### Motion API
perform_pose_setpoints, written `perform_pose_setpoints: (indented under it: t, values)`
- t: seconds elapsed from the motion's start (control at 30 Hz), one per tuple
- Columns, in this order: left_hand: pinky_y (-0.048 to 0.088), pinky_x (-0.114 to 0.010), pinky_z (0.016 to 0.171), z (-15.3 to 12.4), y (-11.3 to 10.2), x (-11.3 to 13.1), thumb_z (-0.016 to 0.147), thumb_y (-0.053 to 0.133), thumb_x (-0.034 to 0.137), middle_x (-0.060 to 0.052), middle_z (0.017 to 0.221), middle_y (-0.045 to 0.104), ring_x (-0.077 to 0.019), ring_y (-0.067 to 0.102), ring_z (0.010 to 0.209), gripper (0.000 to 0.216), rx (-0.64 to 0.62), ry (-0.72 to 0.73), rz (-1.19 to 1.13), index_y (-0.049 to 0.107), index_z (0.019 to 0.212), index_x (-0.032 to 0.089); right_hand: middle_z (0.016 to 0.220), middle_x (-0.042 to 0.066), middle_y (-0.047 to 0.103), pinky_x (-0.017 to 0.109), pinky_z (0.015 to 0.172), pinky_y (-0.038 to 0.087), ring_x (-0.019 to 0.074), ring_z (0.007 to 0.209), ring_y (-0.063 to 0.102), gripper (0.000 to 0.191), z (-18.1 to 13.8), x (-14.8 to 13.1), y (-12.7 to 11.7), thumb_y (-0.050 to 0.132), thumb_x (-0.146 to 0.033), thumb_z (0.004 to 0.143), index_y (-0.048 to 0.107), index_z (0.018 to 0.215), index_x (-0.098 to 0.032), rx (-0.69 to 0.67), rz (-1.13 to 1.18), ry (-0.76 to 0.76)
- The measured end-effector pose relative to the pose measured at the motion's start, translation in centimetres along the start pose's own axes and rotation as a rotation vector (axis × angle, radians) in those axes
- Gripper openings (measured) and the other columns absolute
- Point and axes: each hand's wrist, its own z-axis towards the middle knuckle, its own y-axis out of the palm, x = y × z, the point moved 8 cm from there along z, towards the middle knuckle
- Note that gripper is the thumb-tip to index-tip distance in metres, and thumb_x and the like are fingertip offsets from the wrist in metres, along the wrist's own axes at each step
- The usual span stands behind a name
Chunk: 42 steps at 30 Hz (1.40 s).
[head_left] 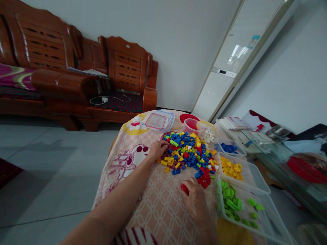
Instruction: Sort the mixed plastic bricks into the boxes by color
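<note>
Right hand (pixel 194 196): grip closed on a red plastic piece (pixel 184 189), near side of the pink cloth-covered table (pixel 159 199). Left hand (pixel 158 149): at the left edge of the multicoloured plastic brick pile (pixel 194 160); grip unclear, fingertips obscured. Light pressure should avoid scattering.

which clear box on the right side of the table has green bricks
The front box, nearest the right hand, has the green bricks; the next box beyond it holds yellow bricks, and the farther box holds blue bricks.
</note>
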Motion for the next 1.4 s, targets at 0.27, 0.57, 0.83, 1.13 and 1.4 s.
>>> perform_pose_setpoints:
  t: [0.27,0.57,0.83,1.13,1.4]
  values:
    - [0.048,-0.022,0.069,-0.3,-0.5,0.9,0.078,0.049,0.018,-0.001,0.082,0.073,-0.0138,0.064,0.071,0.028,0.01,0.011,0.035,0.072,0.094,0.02,0.087,0.006,0.069,0.028,0.069,0.047,0.0193,0.077,0.062,0.024,-0.1,2.2,-0.5,0.055,-0.03,0.079,0.069,0.095,-0.018,0.101,0.304,0.177]
    - [0.048,-0.022,0.068,-0.3,-0.6,1.2,0.079,0.05,0.017,-0.001,0.08,0.073,-0.0138,0.064,0.07,0.027,0.006,0.007,0.039,0.072,0.093,0.019,0.065,0.001,0.065,0.023,0.041,0.043,0.0141,0.049,0.056,0.037,3.4,4.2,-0.2,0.063,-0.038,0.069,0.069,0.097,-0.015,0.025,0.698,0.334]
    - [0.048,-0.021,0.067,-0.3,-0.3,0.9,0.08,0.049,0.019,-0.001,0.079,0.072,-0.0141,0.065,0.071,0.026,-0.009,-0.002,0.003,0.071,0.094,0.02,0.06,0.003,0.065,0.022,0.032,0.041,0.0169,0.045,0.06,0.038,12.1,5.3,-2.7,0.066,-0.036,0.063,0.068,0.091,-0.011,0.171,0.72,0.339]
    - [0.047,-0.021,0.066,-0.2,-0.5,0.8,0.079,0.051,0.019,-0.001,0.082,0.073,-0.0141,0.065,0.072,0.025,0.012,-0.006,0.032,0.072,0.093,0.019,0.097,0.011,0.07,0.027,0.055,0.055,0.0173,0.063,0.067,0.056,18.8,5.8,-9.6,0.061,-0.035,0.069,0.062,0.119,-0.01,0.581,0.695,0.235]
    - [0.046,-0.02,0.064,-0.4,-0.4,1.2,0.078,0.049,0.018,-0.001,0.079,0.072,-0.013,0.064,0.068,0.028,-0.004,0.015,0.007,0.072,0.093,0.018,0.08,0.01,0.072,0.03,0.065,0.052,0.0202,0.068,0.066,0.041,5.8,6.6,-5.8,0.051,-0.045,0.082,0.071,0.097,-0.012,0.6,0.353,0.239]
